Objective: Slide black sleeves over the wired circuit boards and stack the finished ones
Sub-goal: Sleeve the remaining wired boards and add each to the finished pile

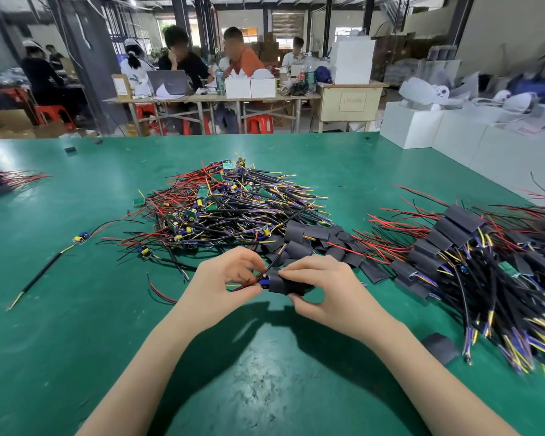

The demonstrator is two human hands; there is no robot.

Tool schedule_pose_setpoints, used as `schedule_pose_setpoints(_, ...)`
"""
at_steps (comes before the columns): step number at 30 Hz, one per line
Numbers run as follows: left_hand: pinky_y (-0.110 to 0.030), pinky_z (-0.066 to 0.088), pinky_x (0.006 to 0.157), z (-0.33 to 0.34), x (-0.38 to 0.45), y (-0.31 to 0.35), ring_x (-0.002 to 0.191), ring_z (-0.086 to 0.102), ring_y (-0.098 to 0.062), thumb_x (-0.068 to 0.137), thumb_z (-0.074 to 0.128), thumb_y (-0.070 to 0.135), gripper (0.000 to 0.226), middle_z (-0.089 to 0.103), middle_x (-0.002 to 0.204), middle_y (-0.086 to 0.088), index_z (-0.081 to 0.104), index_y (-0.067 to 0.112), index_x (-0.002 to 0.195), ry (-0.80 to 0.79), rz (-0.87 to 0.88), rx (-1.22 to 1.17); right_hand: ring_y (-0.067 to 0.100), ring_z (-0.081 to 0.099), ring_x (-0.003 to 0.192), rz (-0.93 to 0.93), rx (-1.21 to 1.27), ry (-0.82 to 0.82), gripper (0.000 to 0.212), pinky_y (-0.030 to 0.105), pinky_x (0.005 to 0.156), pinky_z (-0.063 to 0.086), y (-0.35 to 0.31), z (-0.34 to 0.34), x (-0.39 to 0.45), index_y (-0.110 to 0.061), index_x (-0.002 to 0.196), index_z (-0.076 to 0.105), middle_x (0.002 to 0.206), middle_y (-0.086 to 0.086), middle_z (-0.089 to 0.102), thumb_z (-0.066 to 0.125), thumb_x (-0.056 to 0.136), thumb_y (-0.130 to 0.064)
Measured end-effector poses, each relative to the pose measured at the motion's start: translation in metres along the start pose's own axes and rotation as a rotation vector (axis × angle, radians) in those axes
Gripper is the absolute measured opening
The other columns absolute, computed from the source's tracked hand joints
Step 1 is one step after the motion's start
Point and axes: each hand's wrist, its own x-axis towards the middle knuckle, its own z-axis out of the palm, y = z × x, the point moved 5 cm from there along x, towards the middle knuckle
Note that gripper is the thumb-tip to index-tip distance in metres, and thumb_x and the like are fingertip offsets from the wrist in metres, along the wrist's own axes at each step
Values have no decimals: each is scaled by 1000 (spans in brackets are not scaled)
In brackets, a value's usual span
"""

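Green table (76,309) — hands pinch board (262,282), sleeve (285,286).

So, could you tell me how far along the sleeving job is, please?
Done: a large stack of sleeved boards lies on the right. In hand: the left hand feeds a board into the sleeve held by the right hand. Left: a big pile of bare boards.
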Motion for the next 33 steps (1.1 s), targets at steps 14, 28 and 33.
schedule_pose_setpoints(14, -17, 51, 79, 12, -1, 3, 78, 71, -17, 77, 73, -8, 40, 69, 86, -2, 59, 14, 107, 36, 26, -91, 21, 60, 92, -79, 3, 7, 31, 34, 81, 51, -4, 8, 0, -11, 106, 71, 103, -2, 67, 73, 76, -7)
schedule_pose_setpoints(28, -18, 45, 96, 8, 4, 2, 118, 57, -10, 85, 67, 20, 30, 65, 120, 12, 65, 26, 114, 56, 70, -118, 29, 60, 82, -72, -284, 208, 28, 34, 78, 52, 6, -47, 4, -3, 101, 72, 99, 6, 71, 75, 74, -2)
schedule_pose_setpoints(33, -24, 50, 88, 0, 4, -6, 109, 59, -9, 81, 68, 19, 27, 67, 111, 13, 68, 27, 107, 116, 30, -137, 31, 59, 88, 225, -455, 253, 28, 36, 73, 53, 51, -93, -14, -11, 100, 74, 97, 2, 72, 79, 73, -12)
